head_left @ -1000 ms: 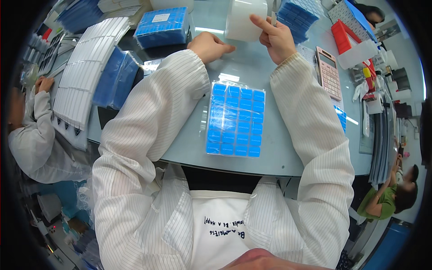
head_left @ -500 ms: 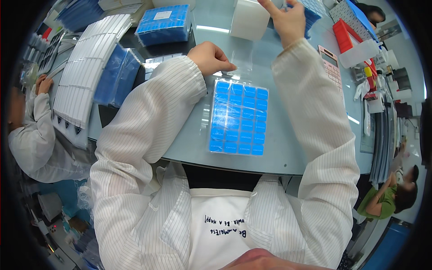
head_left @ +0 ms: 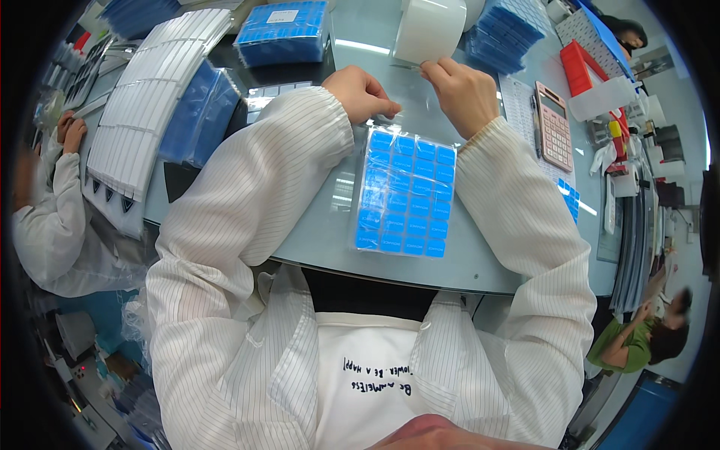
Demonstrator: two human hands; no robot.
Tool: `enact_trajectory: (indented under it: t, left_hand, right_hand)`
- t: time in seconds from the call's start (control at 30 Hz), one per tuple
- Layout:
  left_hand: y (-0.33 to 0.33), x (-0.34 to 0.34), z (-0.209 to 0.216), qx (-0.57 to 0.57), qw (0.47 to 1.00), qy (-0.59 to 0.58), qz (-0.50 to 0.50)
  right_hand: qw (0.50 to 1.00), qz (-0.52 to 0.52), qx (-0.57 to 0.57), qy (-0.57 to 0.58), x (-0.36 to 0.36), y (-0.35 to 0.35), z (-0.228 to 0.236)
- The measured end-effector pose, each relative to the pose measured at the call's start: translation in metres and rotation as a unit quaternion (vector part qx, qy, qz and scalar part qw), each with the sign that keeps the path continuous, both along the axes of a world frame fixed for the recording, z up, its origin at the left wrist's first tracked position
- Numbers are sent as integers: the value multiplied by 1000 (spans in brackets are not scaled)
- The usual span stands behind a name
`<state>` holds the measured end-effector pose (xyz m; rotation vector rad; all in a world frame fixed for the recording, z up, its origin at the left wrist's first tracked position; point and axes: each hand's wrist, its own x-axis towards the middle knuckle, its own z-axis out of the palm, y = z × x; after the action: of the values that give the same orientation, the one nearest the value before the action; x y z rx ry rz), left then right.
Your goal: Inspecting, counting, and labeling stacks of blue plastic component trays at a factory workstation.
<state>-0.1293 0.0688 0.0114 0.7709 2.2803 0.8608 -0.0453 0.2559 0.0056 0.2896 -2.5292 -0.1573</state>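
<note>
A pack of blue labels (head_left: 406,196) in clear wrapping lies flat on the table in front of me. Just beyond its far edge my left hand (head_left: 361,95) is closed in a pinch on the edge of a clear film (head_left: 409,101), which is hard to see against the glass. My right hand (head_left: 459,94) is also closed, fingertips pinching the film's far part close to the bottom of a wide roll of translucent film (head_left: 429,31). The exact extent of the film between my hands cannot be made out.
Stacked blue label packs stand at back left (head_left: 283,34) and back right (head_left: 504,34). White label sheets (head_left: 150,112) lie on the left beside blue packs (head_left: 199,112). A pink calculator (head_left: 553,126), red tray (head_left: 581,67) and bottle (head_left: 600,99) are right. A co-worker sits left.
My right hand has come back toward me from beside the roll and its fingers have closed near the roll's lower edge. My left hand has shifted slightly right. The whole view has shifted a little.
</note>
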Motion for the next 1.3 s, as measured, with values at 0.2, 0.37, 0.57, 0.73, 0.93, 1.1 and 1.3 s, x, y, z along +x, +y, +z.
enact_trajectory:
  t: [0.2, 0.37, 0.57, 0.73, 0.93, 1.1, 1.3]
  left_hand:
    - [-1, -1, -1, 6, 1000, 5, 1]
    - [-4, -5, -1, 9, 999, 2, -42]
    - [-15, 9, 31, 223, 971, 80, -37]
    - [-18, 13, 48, 354, 920, 132, -101]
    - [-19, 31, 49, 364, 926, 80, -64]
    - [-17, 30, 64, 413, 906, 95, -10]
    - [-19, 15, 80, 447, 893, -3, -59]
  right_hand:
    - [995, -28, 86, -46, -11, 1, 3]
    - [966, -110, 149, -180, 37, 77, 36]
    - [953, -212, -10, -217, 99, 66, 52]
    - [939, -73, -248, -229, 94, 36, 53]
    - [762, 97, -598, -229, 55, -11, 65]
    - [759, 139, -624, -126, 47, -24, 81]
    - [805, 117, -573, -103, 55, -31, 91]
